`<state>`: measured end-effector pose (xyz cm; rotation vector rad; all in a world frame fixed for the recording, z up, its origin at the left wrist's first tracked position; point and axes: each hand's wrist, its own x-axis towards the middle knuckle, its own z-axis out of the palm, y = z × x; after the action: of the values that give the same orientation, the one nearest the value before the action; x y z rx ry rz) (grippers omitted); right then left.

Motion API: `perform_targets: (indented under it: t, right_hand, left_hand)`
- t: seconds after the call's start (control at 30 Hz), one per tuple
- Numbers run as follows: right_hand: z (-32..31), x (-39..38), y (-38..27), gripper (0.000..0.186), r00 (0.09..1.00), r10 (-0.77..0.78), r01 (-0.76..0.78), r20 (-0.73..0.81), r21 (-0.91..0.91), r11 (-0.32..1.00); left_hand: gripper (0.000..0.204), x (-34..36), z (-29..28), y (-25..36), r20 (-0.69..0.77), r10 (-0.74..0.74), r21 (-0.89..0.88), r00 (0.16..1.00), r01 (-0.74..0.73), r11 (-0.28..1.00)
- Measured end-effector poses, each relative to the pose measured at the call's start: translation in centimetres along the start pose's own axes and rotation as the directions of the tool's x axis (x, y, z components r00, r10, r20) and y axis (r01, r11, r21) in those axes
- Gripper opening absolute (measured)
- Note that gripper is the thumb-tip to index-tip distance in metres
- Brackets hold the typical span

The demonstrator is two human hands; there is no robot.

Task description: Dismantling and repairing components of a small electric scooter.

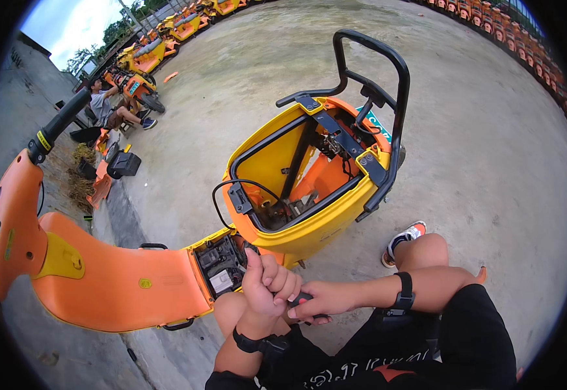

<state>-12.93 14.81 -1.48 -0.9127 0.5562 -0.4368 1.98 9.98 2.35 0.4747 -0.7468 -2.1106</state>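
An orange and yellow electric scooter body (121,279) stands before me with its seat off. My left hand (267,283) is closed in front of the scooter's open floor compartment (220,263), thumb pointing up. A small dark tip shows by that thumb; what the fingers hold is hidden. Against it, my right hand (326,300) is closed around a black object (301,299), mostly covered by the fingers, so its kind cannot be told. Beyond both hands is the open yellow seat bucket (290,224), with wiring and metal parts inside and a black tubular rear rack (404,78) above.
The scooter's handlebar (62,123) rises at the left. A person (111,107) sits far left by another scooter, with loose orange panels (101,185) and a black box (125,164) nearby. Rows of scooters (179,27) line the far edges of the concrete yard (485,169).
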Motion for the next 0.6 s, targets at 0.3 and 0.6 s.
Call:
perform_targets:
  t: [0.3,0.6]
  right_hand:
    - [1.1,0.5,0.8,0.028,0.971,-0.176,0.145,-0.160,-0.186,0.972]
    - [-0.6,0.8,1.7,0.034,0.959,-0.256,0.191,-0.125,-0.383,0.904]
  left_hand:
    - [0.054,-0.6,1.1,0.4,-0.168,0.083,0.060,0.982,-0.074,0.995]
    - [0.031,-1.4,-0.8,-1.7,0.049,0.428,0.548,0.902,-0.383,0.744]
